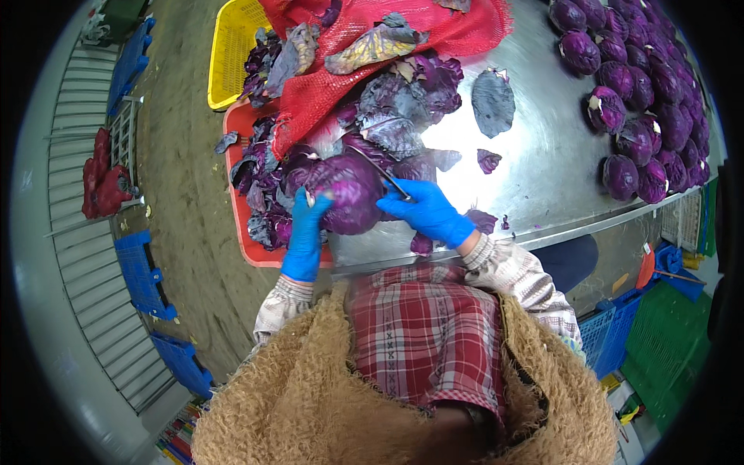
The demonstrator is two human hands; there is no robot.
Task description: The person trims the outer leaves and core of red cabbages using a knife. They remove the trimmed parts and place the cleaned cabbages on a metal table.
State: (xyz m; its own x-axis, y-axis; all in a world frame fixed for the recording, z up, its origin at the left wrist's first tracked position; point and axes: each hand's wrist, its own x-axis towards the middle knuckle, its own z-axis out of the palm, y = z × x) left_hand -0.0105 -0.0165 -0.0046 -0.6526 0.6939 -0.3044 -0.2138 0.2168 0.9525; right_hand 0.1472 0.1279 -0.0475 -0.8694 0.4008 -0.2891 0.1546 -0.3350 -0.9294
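A red cabbage (353, 195) is held at its left side by my left hand (306, 232), which wears a blue glove. My right hand (427, 210), gloved the same way, grips a knife (383, 173) by its handle. The blade points up and left, close to the upper right of the cabbage. Loose outer cabbage leaves (395, 110) are heaped just beyond it on the metal table (537, 145). Part of a red mesh sack (325, 87) lies across the heap. Where my left fingers wrap under the cabbage cannot be seen.
Many cabbages (639, 87) are piled at the table's right. An orange-red crate (247, 232) of leaves stands at the left edge, a yellow crate (224, 70) beyond it. Single leaves (493, 103) lie on the table. Blue pallets (142, 273) stand along the left wall.
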